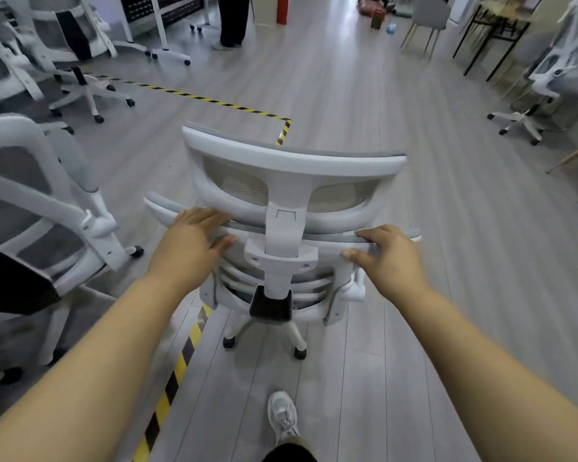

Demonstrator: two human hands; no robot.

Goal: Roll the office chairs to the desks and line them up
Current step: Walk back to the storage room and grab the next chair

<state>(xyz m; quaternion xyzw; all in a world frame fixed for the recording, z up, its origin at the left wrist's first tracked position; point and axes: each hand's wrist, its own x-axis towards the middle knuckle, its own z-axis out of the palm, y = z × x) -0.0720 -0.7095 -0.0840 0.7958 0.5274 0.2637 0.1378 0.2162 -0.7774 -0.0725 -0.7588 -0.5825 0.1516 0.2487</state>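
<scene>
Both hands grip the top edge of the backrest of a white office chair (282, 208), one on each side of the headrest post. The left hand (191, 241) lies palm-down on the rim, its fingers (211, 216) close together and curled over the far side, with the thumb tucked against the back face of the frame. The right hand (386, 253) does the same on the other side: its fingers (369, 234) hook over the grey edge and the thumb presses the white frame below. Between the two hands rises the headrest (291, 161), a curved white band with pale grey mesh behind it.

The chair has a white plastic frame, grey mesh, a dark block at the base of the spine and white legs on black castors. It stands on the grey plank floor (414, 361) directly ahead of the fingers, its base beside a strip of yellow-and-black hazard tape (177, 365) that runs under the left forearm.

Four chairs of this kind can be counted: the held one, one (37, 208) just left of the left fingers, another (77, 61) further off on that side, and one (554, 71) well to the right of the right fingers. A grey sneaker (282, 416) is planted below the hands. Far beyond the fingers, a standing person's dark trouser legs (232, 18) and a red column (282, 8) are visible.
</scene>
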